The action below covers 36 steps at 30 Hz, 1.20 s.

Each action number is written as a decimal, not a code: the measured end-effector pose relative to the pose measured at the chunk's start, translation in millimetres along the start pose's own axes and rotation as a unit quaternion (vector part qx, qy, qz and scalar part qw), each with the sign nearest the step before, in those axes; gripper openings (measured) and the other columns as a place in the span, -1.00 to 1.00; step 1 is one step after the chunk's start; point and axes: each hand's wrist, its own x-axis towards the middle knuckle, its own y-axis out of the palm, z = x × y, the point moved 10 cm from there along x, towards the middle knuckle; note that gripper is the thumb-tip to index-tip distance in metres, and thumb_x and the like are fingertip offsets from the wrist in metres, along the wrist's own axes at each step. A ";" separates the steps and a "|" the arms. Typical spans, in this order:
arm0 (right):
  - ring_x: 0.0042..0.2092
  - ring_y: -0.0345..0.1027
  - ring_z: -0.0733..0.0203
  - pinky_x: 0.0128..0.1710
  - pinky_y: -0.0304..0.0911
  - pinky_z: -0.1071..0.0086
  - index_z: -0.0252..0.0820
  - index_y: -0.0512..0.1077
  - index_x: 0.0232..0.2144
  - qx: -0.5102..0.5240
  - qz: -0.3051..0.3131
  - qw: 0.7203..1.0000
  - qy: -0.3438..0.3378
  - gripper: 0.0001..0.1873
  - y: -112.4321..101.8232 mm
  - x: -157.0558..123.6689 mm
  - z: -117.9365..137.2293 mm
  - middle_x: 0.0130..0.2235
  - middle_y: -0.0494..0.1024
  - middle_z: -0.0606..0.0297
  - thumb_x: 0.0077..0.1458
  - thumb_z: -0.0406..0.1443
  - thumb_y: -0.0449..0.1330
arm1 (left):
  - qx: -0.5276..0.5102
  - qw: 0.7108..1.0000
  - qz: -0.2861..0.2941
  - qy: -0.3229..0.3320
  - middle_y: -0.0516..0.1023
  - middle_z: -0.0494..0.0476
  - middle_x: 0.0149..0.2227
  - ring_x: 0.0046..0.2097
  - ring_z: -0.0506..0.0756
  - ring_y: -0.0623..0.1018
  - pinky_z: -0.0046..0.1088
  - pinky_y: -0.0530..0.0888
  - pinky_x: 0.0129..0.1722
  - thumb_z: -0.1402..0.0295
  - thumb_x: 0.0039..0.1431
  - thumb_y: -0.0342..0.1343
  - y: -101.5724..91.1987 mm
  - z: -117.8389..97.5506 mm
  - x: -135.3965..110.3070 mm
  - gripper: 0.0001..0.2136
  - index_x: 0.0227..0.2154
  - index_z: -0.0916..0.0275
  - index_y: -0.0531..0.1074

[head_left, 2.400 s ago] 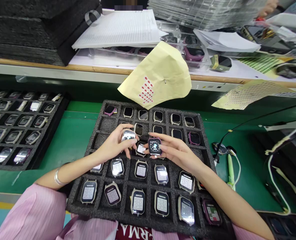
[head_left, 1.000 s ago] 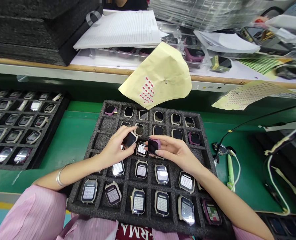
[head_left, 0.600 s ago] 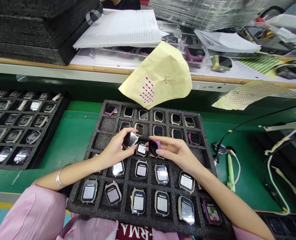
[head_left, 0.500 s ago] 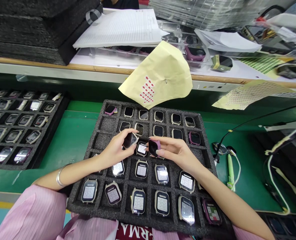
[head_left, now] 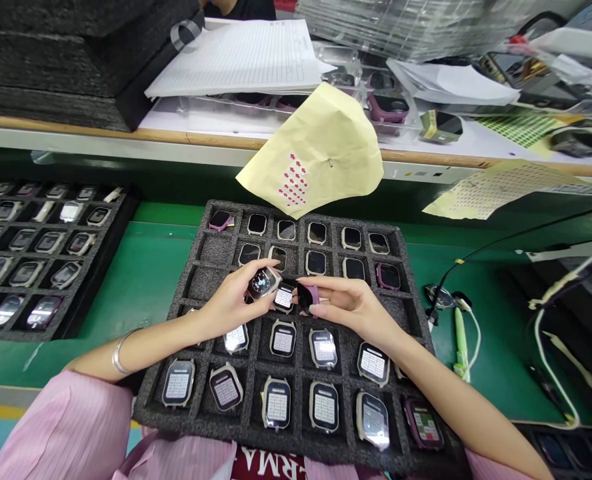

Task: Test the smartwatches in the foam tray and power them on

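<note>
My left hand (head_left: 236, 297) is closed on a light-framed smartwatch (head_left: 263, 283), thumb and fingers along its edges; its screen is lit with a watch face. In my right hand (head_left: 349, 300) is a purple smartwatch (head_left: 306, 297) with a dark screen, turned partly sideways and gripped by the fingertips. Both are held over a black foam tray (head_left: 216, 427) with square compartments. Between the hands, a smartwatch with a lit white list (head_left: 284, 297) sits in the tray. Nearer me, several watches show similar lists; the far rows have dark screens.
Another foam tray of watches (head_left: 83, 293) lies at left on the green table (head_left: 151, 247). Yellow sticker paper (head_left: 316, 160) hangs from the shelf edge, close above the tray's far side. At right are cables (head_left: 476, 333) and a green pen-like tool (head_left: 460, 340). Foam trays are stacked upper left.
The screen of the watch in my left hand has gone from dark to a lit watch face. The purple watch in my right hand has turned slightly further sideways.
</note>
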 end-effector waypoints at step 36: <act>-0.08 0.51 0.12 -0.08 0.46 0.27 -0.03 0.59 -0.12 -0.011 -0.022 1.000 -0.010 -0.61 -3.2 -4.7 8.5 -0.08 0.59 0.22 -0.08 -0.29 0.42 | 0.076 0.990 0.010 0.116 0.49 0.26 0.07 0.03 0.15 0.54 -0.16 0.47 0.10 0.46 0.20 0.10 -3.9 -34.0 -1.9 -0.49 0.21 0.15 0.21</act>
